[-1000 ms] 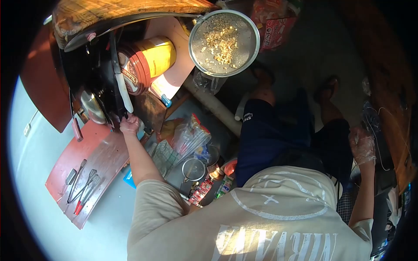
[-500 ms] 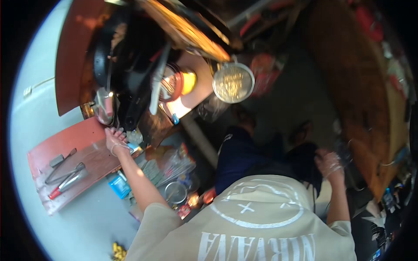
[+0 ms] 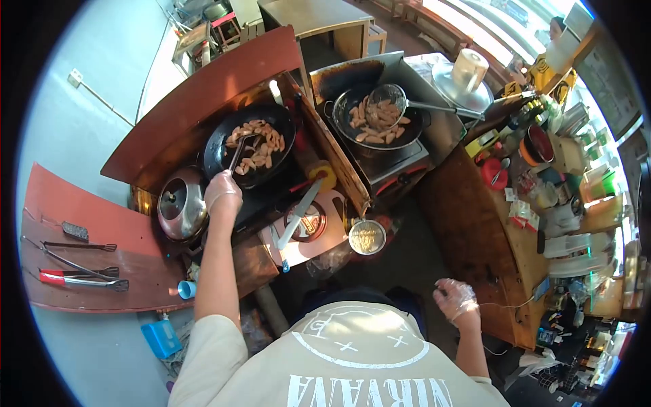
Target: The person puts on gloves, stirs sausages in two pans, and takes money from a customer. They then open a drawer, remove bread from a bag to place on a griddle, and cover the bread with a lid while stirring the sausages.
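My left hand (image 3: 224, 193), in a clear plastic glove, is closed around the handle of a spatula (image 3: 237, 154). Its head is among browned strips of food, perhaps meat, in a black wok (image 3: 215, 154) on the left burner. My right hand (image 3: 456, 300), also gloved, hangs low at my right side, fingers loosely bent with nothing visible in them. Beside the left wok stands a lidded metal pot (image 3: 182, 203). A second wok (image 3: 341, 122) holds more strips, with a wire skimmer (image 3: 386, 107) resting over it.
In front of me a cutting board (image 3: 329, 234) carries a knife (image 3: 300, 216) and a round red-labelled container (image 3: 309, 224). A strainer (image 3: 367, 237) hangs at its corner. Tongs (image 3: 88, 278) lie on the red panel at left. A wooden counter (image 3: 488, 237) stands at right, crowded with containers.
My view has swung up over both woks. The left hand has moved from beside the pot to the left wok and now holds a spatula. My right hand still hangs at the side.
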Demonstrator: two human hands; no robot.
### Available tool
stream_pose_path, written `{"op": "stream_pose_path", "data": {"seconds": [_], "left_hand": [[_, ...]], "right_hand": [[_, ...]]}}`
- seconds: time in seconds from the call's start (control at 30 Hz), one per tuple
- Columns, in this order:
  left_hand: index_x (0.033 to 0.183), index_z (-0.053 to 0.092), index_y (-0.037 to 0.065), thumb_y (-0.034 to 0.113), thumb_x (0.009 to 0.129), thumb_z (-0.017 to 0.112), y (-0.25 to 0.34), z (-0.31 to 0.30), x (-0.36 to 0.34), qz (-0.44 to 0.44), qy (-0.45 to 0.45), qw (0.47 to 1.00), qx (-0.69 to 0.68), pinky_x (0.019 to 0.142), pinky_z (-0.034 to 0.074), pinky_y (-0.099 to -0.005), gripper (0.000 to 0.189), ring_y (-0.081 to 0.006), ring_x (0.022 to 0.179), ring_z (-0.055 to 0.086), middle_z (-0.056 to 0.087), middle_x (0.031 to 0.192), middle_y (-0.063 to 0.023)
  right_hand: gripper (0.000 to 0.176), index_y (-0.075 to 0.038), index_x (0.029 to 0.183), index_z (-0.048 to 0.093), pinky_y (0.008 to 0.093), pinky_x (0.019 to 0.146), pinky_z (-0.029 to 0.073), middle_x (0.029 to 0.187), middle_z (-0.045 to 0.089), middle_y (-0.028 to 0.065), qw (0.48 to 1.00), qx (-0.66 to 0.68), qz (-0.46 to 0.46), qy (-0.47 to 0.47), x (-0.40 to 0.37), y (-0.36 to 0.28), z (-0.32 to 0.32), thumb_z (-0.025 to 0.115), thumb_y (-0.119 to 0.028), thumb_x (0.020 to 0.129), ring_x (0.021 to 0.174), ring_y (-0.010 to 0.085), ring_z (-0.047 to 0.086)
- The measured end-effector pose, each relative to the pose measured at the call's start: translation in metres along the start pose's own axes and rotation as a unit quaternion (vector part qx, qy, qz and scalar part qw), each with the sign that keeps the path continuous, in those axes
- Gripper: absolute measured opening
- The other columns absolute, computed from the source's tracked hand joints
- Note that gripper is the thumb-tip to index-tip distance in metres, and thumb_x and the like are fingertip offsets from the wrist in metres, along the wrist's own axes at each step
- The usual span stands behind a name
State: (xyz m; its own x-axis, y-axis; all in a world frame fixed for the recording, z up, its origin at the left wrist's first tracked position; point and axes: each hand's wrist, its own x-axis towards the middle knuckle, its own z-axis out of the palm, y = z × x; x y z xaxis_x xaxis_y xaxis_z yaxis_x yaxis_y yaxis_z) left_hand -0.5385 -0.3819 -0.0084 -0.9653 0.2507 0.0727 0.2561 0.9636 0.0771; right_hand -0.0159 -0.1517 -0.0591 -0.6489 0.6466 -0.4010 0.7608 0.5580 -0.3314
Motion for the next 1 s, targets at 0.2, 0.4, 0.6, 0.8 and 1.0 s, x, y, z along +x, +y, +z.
{"op": "stream_pose_path", "data": {"seconds": [0.2, 0.4, 0.6, 0.8, 1.0], "left_hand": [[0.108, 0.070, 0.014, 0.016, 0.093, 0.052, -0.011, -0.047, 0.026, 0.062, -0.025, 0.998, 0.019, 0.085, 0.054, -0.0450, 0.024, -0.0356, 0.098, 0.067, 0.069, 0.104, -0.0183], [0.105, 0.069, 0.009, 0.020, 0.094, 0.056, -0.001, -0.045, 0.005, 0.020, -0.081, 0.994, 0.067, 0.084, 0.055, -0.0422, 0.021, -0.0332, 0.097, 0.068, 0.069, 0.105, -0.0151], [0.107, 0.071, 0.013, 0.016, 0.094, 0.052, -0.016, -0.039, 0.022, 0.017, -0.014, 0.995, 0.101, 0.080, 0.056, -0.0446, 0.024, -0.0340, 0.092, 0.069, 0.071, 0.099, -0.0166], [0.105, 0.073, 0.020, 0.018, 0.092, 0.051, -0.050, -0.030, 0.008, 0.068, 0.002, 0.996, 0.063, 0.080, 0.054, -0.0469, 0.025, -0.0360, 0.091, 0.067, 0.069, 0.098, -0.0164], [0.110, 0.073, 0.022, 0.020, 0.095, 0.050, -0.054, -0.101, -0.042, -0.038, -0.019, 0.994, 0.098, 0.081, 0.053, -0.0452, 0.028, -0.0345, 0.093, 0.067, 0.069, 0.100, -0.0153]], "right_hand": [[0.035, -0.008, 0.113, 0.068, 0.0419, 0.095, 0.049, 0.111, 0.069, 0.0148, 0.995, -0.040, -0.001, -0.097, -0.003, -0.061, -0.045, 0.062, -0.030, 0.086, 0.106, 0.0343, 0.063], [0.038, -0.007, 0.113, 0.067, 0.0441, 0.092, 0.050, 0.107, 0.069, 0.0187, 0.925, -0.229, -0.200, -0.229, 0.075, -0.095, -0.071, 0.057, -0.034, 0.087, 0.103, 0.0356, 0.064], [0.040, -0.006, 0.113, 0.066, 0.0451, 0.093, 0.049, 0.109, 0.068, 0.0187, 0.879, -0.304, -0.278, -0.241, 0.155, -0.111, -0.054, 0.053, -0.036, 0.089, 0.105, 0.0361, 0.063], [0.040, -0.004, 0.109, 0.067, 0.0444, 0.094, 0.049, 0.108, 0.069, 0.0189, 0.902, -0.251, -0.269, -0.229, 0.170, -0.093, -0.044, 0.052, -0.035, 0.090, 0.105, 0.0349, 0.065], [0.042, -0.007, 0.113, 0.068, 0.0450, 0.096, 0.049, 0.110, 0.068, 0.0201, 0.862, -0.312, -0.252, -0.309, 0.174, -0.053, -0.024, 0.050, -0.037, 0.090, 0.107, 0.0366, 0.063]]}}
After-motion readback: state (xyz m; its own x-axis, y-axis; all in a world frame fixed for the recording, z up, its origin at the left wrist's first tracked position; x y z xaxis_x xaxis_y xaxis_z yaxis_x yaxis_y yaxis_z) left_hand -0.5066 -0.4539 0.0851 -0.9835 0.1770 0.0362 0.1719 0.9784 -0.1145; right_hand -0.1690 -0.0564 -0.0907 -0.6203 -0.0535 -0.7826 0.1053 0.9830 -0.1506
